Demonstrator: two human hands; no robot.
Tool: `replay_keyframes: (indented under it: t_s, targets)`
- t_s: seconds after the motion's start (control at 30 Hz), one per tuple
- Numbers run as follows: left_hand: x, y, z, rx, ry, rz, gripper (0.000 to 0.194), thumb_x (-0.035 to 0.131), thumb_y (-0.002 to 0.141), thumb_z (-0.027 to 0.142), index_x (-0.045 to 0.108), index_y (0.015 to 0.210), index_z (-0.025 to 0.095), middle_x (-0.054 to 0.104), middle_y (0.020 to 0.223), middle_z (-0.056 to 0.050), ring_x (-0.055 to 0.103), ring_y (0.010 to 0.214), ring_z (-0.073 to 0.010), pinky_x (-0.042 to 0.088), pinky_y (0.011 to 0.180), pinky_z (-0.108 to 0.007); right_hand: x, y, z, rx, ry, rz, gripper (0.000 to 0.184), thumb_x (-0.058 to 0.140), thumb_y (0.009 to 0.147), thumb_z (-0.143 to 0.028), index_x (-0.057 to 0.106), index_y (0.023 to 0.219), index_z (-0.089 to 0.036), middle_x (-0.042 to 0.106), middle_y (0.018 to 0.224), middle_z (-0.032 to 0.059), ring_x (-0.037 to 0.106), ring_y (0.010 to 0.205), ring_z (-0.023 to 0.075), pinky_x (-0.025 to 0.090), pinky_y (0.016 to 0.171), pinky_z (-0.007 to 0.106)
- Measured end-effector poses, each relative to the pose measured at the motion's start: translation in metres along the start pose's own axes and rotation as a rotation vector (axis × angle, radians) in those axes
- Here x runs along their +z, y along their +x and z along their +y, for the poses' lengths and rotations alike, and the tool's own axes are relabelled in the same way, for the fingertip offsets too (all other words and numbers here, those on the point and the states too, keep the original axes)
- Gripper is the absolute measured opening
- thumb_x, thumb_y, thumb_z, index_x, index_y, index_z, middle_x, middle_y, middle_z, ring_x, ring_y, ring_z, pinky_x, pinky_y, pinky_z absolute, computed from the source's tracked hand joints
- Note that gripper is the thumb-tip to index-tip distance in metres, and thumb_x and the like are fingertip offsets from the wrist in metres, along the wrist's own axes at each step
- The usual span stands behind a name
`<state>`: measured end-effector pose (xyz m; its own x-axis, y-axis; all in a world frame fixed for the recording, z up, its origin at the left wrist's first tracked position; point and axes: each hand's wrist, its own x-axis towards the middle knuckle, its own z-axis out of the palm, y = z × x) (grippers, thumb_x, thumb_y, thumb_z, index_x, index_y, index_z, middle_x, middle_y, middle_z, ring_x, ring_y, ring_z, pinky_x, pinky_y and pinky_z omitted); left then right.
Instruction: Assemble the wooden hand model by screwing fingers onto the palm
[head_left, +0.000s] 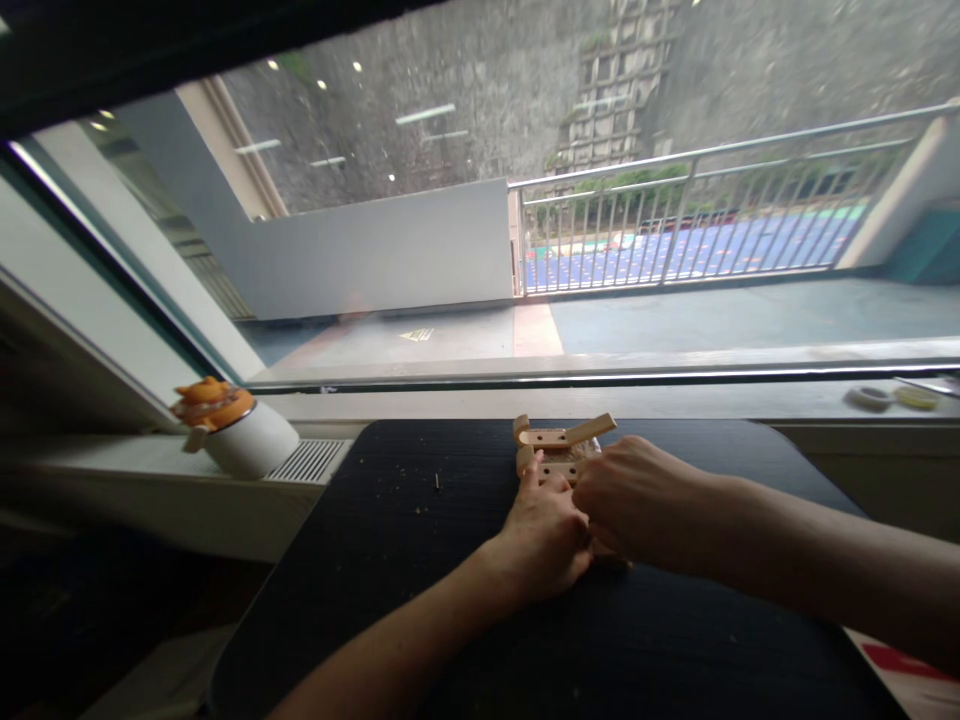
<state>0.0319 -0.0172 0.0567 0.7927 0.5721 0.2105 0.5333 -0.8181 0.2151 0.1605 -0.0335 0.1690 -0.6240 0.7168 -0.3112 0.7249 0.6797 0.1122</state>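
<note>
A small light-wood assembly (545, 438) lies near the far edge of the black table. It has two drilled bars with rounded end pieces, and one strip juts up to the right. My left hand (546, 530) is closed over its near side, one finger reaching up along the left end piece. Close against it, my right hand (621, 490) makes a fist above the wood's right part. Whatever the right fingers grip is hidden. Beneath both hands, another bit of wood pokes out.
On the black table (360, 600) lie a small screw-like piece (437, 483) and scattered crumbs. A white mug (259, 440) with an orange animal-shaped lid (214, 402) stands on the sill to the left. Tape rolls (868, 398) sit at the right, below the large window.
</note>
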Motion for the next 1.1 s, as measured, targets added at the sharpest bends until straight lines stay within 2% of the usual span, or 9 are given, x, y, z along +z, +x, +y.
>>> replay_keyframes:
  t_s: [0.13, 0.27, 0.37, 0.47, 0.63, 0.7, 0.87, 0.97, 1.1]
  targets:
    - [-0.001, 0.001, 0.0, -0.007, 0.018, -0.021, 0.022, 0.056, 0.081, 0.031, 0.067, 0.099, 0.025, 0.068, 0.107, -0.004, 0.05, 0.117, -0.0305, 0.0, 0.109, -0.065, -0.002, -0.004, 0.0, 0.039, 0.055, -0.004, 0.013, 0.057, 0.077, -0.009, 0.069, 0.071, -0.012, 0.07, 0.072, 0.008, 0.064, 0.066, 0.0208, 0.033, 0.051, 0.03]
    - [-0.003, 0.001, 0.001, 0.0, 0.015, -0.021, 0.03, 0.056, 0.081, 0.031, 0.063, 0.11, 0.025, 0.063, 0.121, -0.006, 0.045, 0.122, -0.0325, 0.003, 0.108, -0.066, -0.009, -0.006, -0.004, 0.015, 0.09, 0.042, 0.014, 0.061, 0.073, -0.008, 0.069, 0.083, -0.013, 0.071, 0.084, 0.0113, 0.066, 0.078, 0.024, 0.039, 0.058, 0.031]
    - [-0.002, 0.001, 0.001, -0.003, 0.002, -0.006, 0.034, 0.055, 0.083, 0.034, 0.061, 0.115, 0.025, 0.059, 0.127, -0.007, 0.04, 0.128, -0.0334, 0.008, 0.108, -0.066, -0.013, -0.005, -0.006, 0.016, 0.069, 0.003, 0.014, 0.061, 0.072, -0.007, 0.069, 0.083, -0.012, 0.07, 0.087, 0.0132, 0.065, 0.079, 0.0251, 0.039, 0.057, 0.031]
    - [0.001, 0.001, 0.001, -0.017, 0.0, 0.01, 0.032, 0.055, 0.083, 0.034, 0.063, 0.112, 0.025, 0.063, 0.121, -0.007, 0.04, 0.128, -0.033, 0.006, 0.109, -0.065, -0.011, -0.001, -0.003, -0.001, 0.046, -0.036, 0.015, 0.059, 0.075, -0.006, 0.07, 0.083, -0.013, 0.071, 0.088, 0.0113, 0.065, 0.079, 0.0236, 0.038, 0.056, 0.03]
    - [-0.001, 0.001, 0.002, -0.004, 0.021, 0.004, 0.02, 0.056, 0.082, 0.032, 0.067, 0.096, 0.024, 0.069, 0.106, -0.005, 0.05, 0.117, -0.0315, -0.004, 0.109, -0.064, -0.001, 0.0, 0.004, -0.02, -0.041, 0.022, 0.011, 0.059, 0.079, -0.011, 0.07, 0.075, -0.014, 0.071, 0.081, 0.0089, 0.066, 0.076, 0.0206, 0.034, 0.055, 0.028]
    - [-0.003, 0.001, 0.002, 0.007, 0.02, -0.011, 0.02, 0.056, 0.082, 0.032, 0.067, 0.097, 0.025, 0.069, 0.106, -0.004, 0.051, 0.115, -0.0302, -0.003, 0.109, -0.064, -0.001, -0.002, 0.003, -0.026, -0.075, 0.005, 0.014, 0.059, 0.08, -0.011, 0.07, 0.071, -0.013, 0.071, 0.079, 0.0089, 0.066, 0.073, 0.0209, 0.032, 0.053, 0.029]
    - [0.0, 0.001, 0.0, 0.001, 0.012, -0.019, 0.021, 0.055, 0.081, 0.031, 0.067, 0.096, 0.022, 0.068, 0.106, -0.006, 0.052, 0.114, -0.0299, 0.007, 0.109, -0.063, -0.007, -0.008, -0.005, -0.006, -0.012, -0.006, 0.019, 0.059, 0.076, -0.005, 0.071, 0.087, -0.014, 0.072, 0.085, 0.0101, 0.066, 0.081, 0.024, 0.039, 0.058, 0.03]
    - [0.002, 0.001, 0.0, -0.003, 0.006, 0.009, 0.03, 0.054, 0.081, 0.03, 0.064, 0.109, 0.022, 0.063, 0.118, -0.009, 0.049, 0.117, -0.0312, 0.01, 0.11, -0.063, -0.006, -0.006, -0.008, -0.012, -0.037, 0.009, 0.019, 0.057, 0.076, -0.003, 0.072, 0.082, -0.012, 0.072, 0.085, 0.0126, 0.066, 0.082, 0.0249, 0.041, 0.059, 0.03]
    - [0.0, 0.001, 0.001, -0.02, -0.004, 0.013, 0.031, 0.054, 0.082, 0.031, 0.063, 0.111, 0.023, 0.065, 0.116, -0.007, 0.049, 0.117, -0.0315, 0.012, 0.11, -0.063, -0.002, 0.0, -0.007, 0.001, -0.045, -0.01, 0.018, 0.056, 0.078, -0.003, 0.072, 0.08, -0.011, 0.072, 0.084, 0.0119, 0.066, 0.079, 0.0241, 0.038, 0.054, 0.029]
